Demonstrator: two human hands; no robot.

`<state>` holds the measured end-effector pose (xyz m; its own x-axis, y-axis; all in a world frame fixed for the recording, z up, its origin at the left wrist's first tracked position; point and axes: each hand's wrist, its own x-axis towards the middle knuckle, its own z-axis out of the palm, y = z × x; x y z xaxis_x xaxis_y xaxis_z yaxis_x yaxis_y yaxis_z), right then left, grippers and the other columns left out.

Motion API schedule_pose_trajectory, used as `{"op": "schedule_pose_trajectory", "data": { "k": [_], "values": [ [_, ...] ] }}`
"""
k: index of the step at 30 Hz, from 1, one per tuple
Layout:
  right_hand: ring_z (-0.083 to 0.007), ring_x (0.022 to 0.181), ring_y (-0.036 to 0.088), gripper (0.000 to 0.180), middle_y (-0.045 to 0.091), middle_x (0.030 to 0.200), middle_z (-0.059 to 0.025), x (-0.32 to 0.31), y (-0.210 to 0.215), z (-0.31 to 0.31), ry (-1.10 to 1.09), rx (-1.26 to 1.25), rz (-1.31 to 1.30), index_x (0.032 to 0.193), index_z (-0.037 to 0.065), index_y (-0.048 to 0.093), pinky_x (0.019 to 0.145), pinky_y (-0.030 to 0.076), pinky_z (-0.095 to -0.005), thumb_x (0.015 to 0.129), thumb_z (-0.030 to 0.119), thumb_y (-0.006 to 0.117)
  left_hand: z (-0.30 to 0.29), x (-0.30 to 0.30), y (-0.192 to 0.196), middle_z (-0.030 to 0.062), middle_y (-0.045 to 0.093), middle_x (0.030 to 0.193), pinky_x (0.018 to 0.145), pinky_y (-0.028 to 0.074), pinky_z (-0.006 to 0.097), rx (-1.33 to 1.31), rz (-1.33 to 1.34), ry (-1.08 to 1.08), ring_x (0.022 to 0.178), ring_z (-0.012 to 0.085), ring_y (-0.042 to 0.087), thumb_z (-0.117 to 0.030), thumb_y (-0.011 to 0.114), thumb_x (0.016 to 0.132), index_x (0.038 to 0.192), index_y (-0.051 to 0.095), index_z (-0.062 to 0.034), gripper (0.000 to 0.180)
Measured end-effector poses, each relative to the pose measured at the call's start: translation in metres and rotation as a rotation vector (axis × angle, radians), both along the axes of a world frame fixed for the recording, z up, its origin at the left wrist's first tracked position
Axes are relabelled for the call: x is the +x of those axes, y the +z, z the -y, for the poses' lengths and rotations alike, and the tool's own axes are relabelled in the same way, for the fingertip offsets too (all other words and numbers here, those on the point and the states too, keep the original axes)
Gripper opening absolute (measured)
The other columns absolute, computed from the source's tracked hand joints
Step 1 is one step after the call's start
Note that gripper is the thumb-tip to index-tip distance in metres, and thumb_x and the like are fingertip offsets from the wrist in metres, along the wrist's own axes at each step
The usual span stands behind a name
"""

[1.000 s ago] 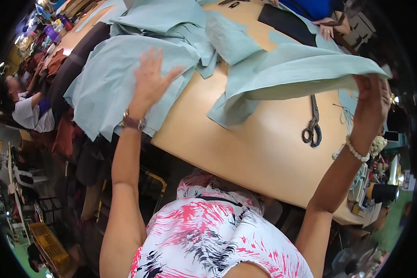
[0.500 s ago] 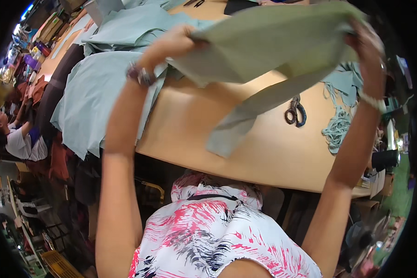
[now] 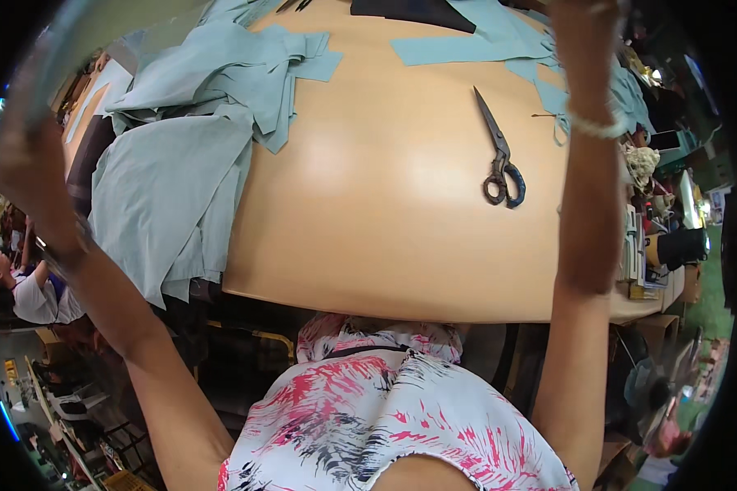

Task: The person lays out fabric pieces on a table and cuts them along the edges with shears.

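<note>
My left hand (image 3: 33, 168) is raised at the far left, smeared by motion. It grips a pale grey-green fabric piece (image 3: 131, 23), blurred and stretching up out of the top left of the view. At the upper right, my right hand (image 3: 585, 24) is lifted to the top edge; its fingers are cut off, so what it holds is hidden. Black-bladed scissors (image 3: 501, 155) lie on the wooden table (image 3: 368, 221), handles toward me, between my arms. Stacked blue-green fabric pieces (image 3: 168, 184) drape over the table's left edge.
More blue-green cloth (image 3: 458, 47) lies at the far right of the table, beside a dark cloth (image 3: 413, 11). A black cylindrical object (image 3: 681, 245) juts out beyond the right edge. Another person (image 3: 35, 290) is at the far left.
Both hands have moved up, the left one far to the left. The fabric piece has left the space above the table middle, uncovering the scissors and the cloth behind.
</note>
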<state>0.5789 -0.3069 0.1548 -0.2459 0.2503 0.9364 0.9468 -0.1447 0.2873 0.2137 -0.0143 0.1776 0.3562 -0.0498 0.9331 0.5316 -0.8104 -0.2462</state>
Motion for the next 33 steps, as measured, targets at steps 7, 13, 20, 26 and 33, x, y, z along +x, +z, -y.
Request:
{"op": "schedule_pose_trajectory", "data": {
  "k": [7, 13, 20, 26, 33],
  "values": [
    [-0.0252, 0.084, 0.063, 0.018, 0.065, 0.089, -0.0121, -0.069, -0.179, 0.015, 0.229, -0.456, -1.019, 0.081, 0.001, 0.054, 0.075, 0.049, -0.0313, 0.065, -0.006, 0.055, 0.069, -0.011, -0.136, 0.0127, 0.063, 0.101, 0.095, 0.037, 0.046, -0.447, -0.754, -0.062, 0.100, 0.0295, 0.057, 0.009, 0.054, 0.060, 0.101, 0.065, -0.0076, 0.046],
    [-0.0307, 0.111, 0.048, 0.027, 0.057, 0.111, -0.0113, -0.150, -0.236, 0.076, 0.103, -0.858, -0.996, 0.085, 0.004, 0.053, 0.094, 0.037, -0.0422, 0.060, -0.008, 0.054, 0.098, -0.019, -0.145, 0.0169, 0.064, 0.078, 0.071, 0.049, 0.038, -0.911, -1.544, -0.119, 0.073, 0.0324, 0.062, -0.028, 0.065, 0.068, 0.093, 0.068, -0.0060, 0.033],
    [-0.0365, 0.116, 0.042, 0.031, 0.047, 0.124, -0.0096, -0.208, -0.235, 0.117, -0.016, -0.917, -1.013, 0.092, 0.007, 0.050, 0.098, 0.031, -0.0517, 0.064, -0.002, 0.059, 0.140, 0.148, -0.201, 0.0213, 0.050, 0.122, 0.090, 0.040, 0.042, -0.815, -1.216, -0.654, 0.110, 0.0349, 0.049, -0.044, 0.057, 0.080, 0.120, 0.051, -0.0013, 0.059],
    [-0.0357, 0.118, 0.041, 0.028, 0.048, 0.126, -0.0091, -0.228, -0.238, 0.126, -0.052, -0.840, -1.087, 0.091, 0.007, 0.052, 0.099, 0.031, -0.0527, 0.065, -0.001, 0.058, 0.097, 0.256, -0.240, 0.0179, 0.058, 0.102, 0.078, 0.044, 0.044, -0.941, -0.636, -0.041, 0.096, 0.0316, 0.056, -0.044, 0.065, 0.072, 0.118, 0.048, 0.0020, 0.067],
    [-0.0356, 0.116, 0.043, 0.029, 0.049, 0.127, -0.0077, -0.226, -0.234, 0.128, -0.041, -0.824, -1.103, 0.089, 0.007, 0.055, 0.100, 0.030, -0.0526, 0.062, -0.002, 0.056, 0.071, 0.311, -0.266, 0.0095, 0.063, 0.093, 0.071, 0.049, 0.035, -1.751, -0.155, -0.591, 0.082, 0.0225, 0.061, -0.014, 0.070, 0.072, 0.111, 0.052, 0.0010, 0.046]
  ]
}}
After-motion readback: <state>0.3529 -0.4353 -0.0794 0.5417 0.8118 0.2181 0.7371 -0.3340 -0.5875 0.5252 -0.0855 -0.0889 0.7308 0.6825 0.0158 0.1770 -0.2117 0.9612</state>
